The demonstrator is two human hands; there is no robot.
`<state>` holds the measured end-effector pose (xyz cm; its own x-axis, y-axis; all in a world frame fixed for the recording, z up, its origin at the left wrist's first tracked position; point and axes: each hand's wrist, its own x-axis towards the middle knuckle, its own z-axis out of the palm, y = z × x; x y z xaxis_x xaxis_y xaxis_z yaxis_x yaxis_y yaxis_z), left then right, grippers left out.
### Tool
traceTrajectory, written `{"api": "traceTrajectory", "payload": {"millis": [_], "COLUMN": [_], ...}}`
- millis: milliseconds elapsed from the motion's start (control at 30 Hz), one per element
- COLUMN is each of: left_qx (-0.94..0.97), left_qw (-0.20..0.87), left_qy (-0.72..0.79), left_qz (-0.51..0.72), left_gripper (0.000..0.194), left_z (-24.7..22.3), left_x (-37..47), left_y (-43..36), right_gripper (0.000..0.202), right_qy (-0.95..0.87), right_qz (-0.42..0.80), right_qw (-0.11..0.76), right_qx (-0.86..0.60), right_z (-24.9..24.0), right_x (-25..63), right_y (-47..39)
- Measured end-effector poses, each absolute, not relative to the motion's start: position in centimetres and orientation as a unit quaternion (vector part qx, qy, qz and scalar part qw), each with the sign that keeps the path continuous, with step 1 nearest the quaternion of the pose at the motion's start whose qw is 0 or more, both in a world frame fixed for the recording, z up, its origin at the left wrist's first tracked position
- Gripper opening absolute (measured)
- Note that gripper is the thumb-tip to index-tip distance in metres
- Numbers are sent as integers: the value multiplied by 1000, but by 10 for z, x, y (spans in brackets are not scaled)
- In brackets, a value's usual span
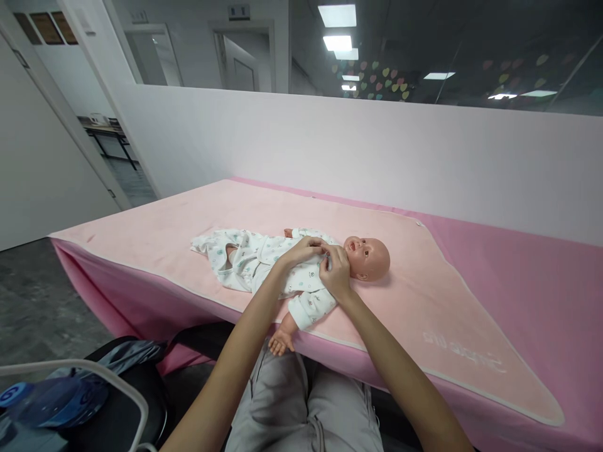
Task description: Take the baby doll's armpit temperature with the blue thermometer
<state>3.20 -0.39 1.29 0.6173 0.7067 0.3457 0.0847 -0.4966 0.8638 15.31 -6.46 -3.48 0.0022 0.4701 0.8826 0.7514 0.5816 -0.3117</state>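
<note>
A baby doll (371, 258) lies on its back on the table, head to the right and legs to the left. It wears a white top (301, 277) with small printed figures and matching trousers (235, 242). At the top's neckline my left hand (305, 250) and my right hand (336, 271) meet, their fingers closed on the cloth just below the doll's chin. The fingers cover whatever lies between the fingertips. One doll arm (284, 333) reaches over the table's near edge, its palm showing.
A pale pink mat (447, 301) covers much of the table over a darker pink cloth (532, 276). Behind stands a white wall (330, 144) with a window above. At lower left, a black chair (141, 402) carries a water bottle (56, 398).
</note>
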Motion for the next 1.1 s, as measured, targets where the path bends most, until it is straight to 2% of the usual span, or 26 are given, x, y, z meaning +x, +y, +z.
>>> {"api": "traceTrajectory", "payload": {"millis": [333,700,1100], "left_qx": [780,769,783], "left_qw": [448,479,427], "left_qy": [259,243,248], "left_qz": [353,346,379], "left_gripper": [15,14,21], "left_z": [13,14,8], "left_x": [32,31,31], "left_y": [-4,-5,-3], "right_gripper": [39,32,32], "right_qy": [-691,-673,-695], "right_qz": [-101,-87,-93], "right_qw": [572,603,567], "right_qx": [-430,-419,-432], "right_z": [-37,-36,-38], "right_x": [154,154,155], "right_y": [-63,-63,-62]}}
